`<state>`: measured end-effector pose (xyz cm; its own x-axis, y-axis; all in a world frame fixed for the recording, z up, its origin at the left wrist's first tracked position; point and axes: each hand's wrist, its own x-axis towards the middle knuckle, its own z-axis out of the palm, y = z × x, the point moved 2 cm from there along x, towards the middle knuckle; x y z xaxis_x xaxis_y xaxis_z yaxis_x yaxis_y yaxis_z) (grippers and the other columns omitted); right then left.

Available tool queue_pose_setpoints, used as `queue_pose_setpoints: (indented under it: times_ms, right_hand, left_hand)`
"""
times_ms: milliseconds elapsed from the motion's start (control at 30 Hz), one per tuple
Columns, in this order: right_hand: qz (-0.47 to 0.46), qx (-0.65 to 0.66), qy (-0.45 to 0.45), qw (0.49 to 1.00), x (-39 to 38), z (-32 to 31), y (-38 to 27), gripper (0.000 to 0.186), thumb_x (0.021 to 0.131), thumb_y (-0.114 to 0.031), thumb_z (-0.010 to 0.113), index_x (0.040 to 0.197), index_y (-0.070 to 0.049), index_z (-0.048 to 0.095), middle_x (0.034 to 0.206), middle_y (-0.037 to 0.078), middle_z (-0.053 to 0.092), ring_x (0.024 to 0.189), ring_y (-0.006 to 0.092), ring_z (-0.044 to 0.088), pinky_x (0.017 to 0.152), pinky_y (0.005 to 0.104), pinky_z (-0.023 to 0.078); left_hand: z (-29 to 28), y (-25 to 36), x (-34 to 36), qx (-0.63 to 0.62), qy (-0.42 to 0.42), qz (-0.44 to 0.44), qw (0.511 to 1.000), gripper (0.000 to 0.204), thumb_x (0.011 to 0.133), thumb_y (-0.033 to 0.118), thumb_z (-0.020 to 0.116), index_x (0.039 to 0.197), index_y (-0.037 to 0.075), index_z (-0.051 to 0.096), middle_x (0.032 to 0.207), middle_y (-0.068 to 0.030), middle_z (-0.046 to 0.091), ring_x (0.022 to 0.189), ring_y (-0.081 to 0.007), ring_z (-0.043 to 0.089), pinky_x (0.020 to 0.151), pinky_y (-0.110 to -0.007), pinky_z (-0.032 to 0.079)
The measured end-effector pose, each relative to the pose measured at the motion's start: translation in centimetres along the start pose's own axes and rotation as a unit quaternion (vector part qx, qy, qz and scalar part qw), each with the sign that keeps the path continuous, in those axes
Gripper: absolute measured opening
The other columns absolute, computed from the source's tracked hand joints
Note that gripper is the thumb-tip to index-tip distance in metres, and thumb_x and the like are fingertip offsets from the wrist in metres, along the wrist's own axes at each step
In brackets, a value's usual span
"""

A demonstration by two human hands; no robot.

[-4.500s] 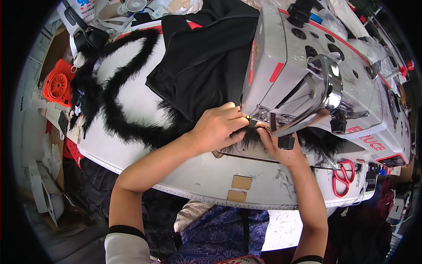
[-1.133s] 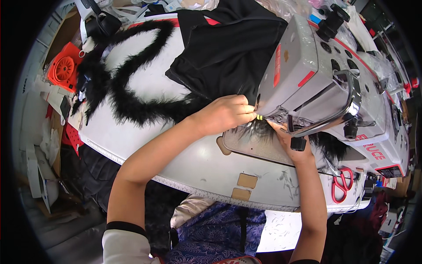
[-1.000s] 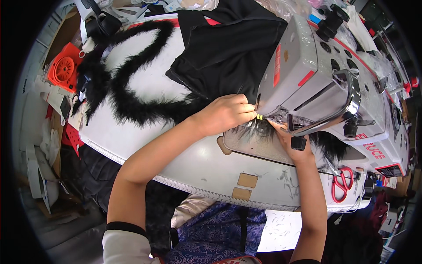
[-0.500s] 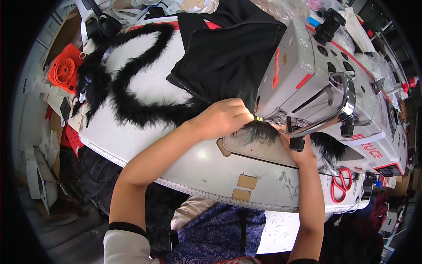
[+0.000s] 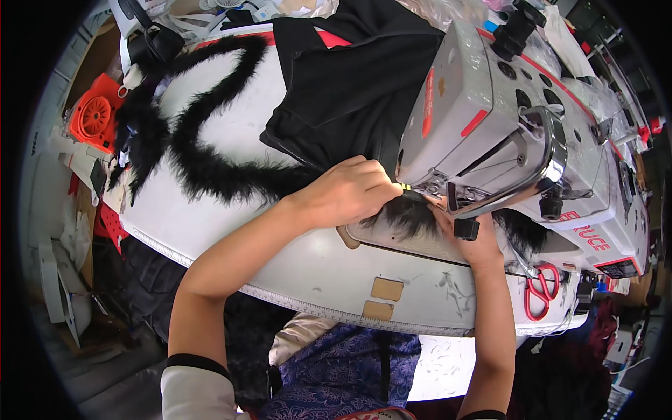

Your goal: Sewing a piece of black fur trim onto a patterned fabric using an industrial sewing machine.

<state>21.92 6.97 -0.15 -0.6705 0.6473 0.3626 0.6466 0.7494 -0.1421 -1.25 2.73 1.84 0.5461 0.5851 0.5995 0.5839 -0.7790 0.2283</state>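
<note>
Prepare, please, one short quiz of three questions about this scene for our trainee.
1. Multiple choice: The metal scissors with red looped handles lie:
A) on the black cloth
B) on the smooth white tabletop
C) on the floor

2. True or false: The long, fluffy black trim lies in one straight line.

3. Which hand is partly hidden behind the black cylindrical knob of the white boxy sewing machine?

Key: 1. B. 2. False; it curves. 3. The right hand.

Machine (image 5: pixel 448 91): on the table (image 5: pixel 322 273), right
Feather trim (image 5: pixel 227 180): on the table, left
Fabric (image 5: pixel 343 105): behind the hands (image 5: pixel 350 192), left of machine
Scissors (image 5: pixel 546 297): on the table, before the machine
</note>
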Motion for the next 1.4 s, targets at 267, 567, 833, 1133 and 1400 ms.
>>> queue_pose_setpoints:
  times_ms: [267, 567, 833, 1133, 1400]
  right_hand:
    - [0.047, 0.157, -0.081, 0.983, 0.5, 0.8, -0.3, 0.012, 0.077, -0.014, 0.060, 0.080, -0.002, 0.063, 0.063, 0.009, 0.057, 0.056, 0.0209, 0.053, 0.057, 0.0329, 0.043]
    - [-0.124, 0.045, 0.039, 0.990, 1.5, -0.5, -1.4, 0.014, 0.061, -0.008, 0.056, 0.075, -0.009, 0.055, 0.073, 0.005, 0.053, 0.077, 0.0220, 0.057, 0.070, 0.0349, 0.048]
    - [-0.130, 0.062, 0.041, 0.989, 1.6, -0.5, -1.3, 0.018, 0.063, -0.010, 0.056, 0.081, -0.010, 0.055, 0.080, 0.004, 0.054, 0.081, 0.0229, 0.057, 0.072, 0.0354, 0.047]
    - [-0.084, 0.091, 0.052, 0.991, 1.5, -0.5, -1.0, 0.002, 0.064, -0.011, 0.057, 0.063, -0.009, 0.057, 0.062, 0.007, 0.054, 0.063, 0.0248, 0.058, 0.059, 0.0360, 0.048]
    - [0.132, 0.193, -0.122, 0.965, 0.6, 0.5, 0.3, 0.020, 0.069, -0.012, 0.064, 0.087, -0.004, 0.062, 0.077, 0.015, 0.057, 0.073, 0.0290, 0.054, 0.070, 0.0379, 0.043]
  left_hand:
    - [-1.0, 0.1, 0.0, 0.044, -0.002, 0.012, 0.999, 0.020, 0.061, 0.006, 0.061, 0.080, 0.008, 0.055, 0.077, 0.0001, 0.054, 0.077, -0.0162, 0.055, 0.066, -0.028, 0.044]
    - [-1.8, -0.1, 0.7, -0.065, 0.015, -0.090, 0.994, 0.012, 0.069, 0.002, 0.063, 0.080, 0.005, 0.059, 0.069, -0.0049, 0.052, 0.067, -0.0224, 0.053, 0.059, -0.032, 0.043]
    - [-1.7, 0.4, 1.1, 0.092, -0.048, -0.017, 0.994, 0.013, 0.068, 0.002, 0.059, 0.080, 0.007, 0.057, 0.067, -0.0045, 0.048, 0.070, -0.0217, 0.051, 0.063, -0.033, 0.041]
    - [-1.8, -0.3, 0.9, 0.048, -0.034, -0.022, 0.998, 0.012, 0.067, 0.003, 0.060, 0.076, 0.007, 0.054, 0.077, -0.0003, 0.056, 0.077, -0.0183, 0.055, 0.065, -0.030, 0.041]
    - [-1.7, -1.0, -0.3, -0.043, -0.055, -0.023, 0.997, 0.022, 0.065, 0.003, 0.061, 0.086, 0.008, 0.059, 0.089, 0.0010, 0.059, 0.091, -0.0164, 0.056, 0.073, -0.029, 0.042]
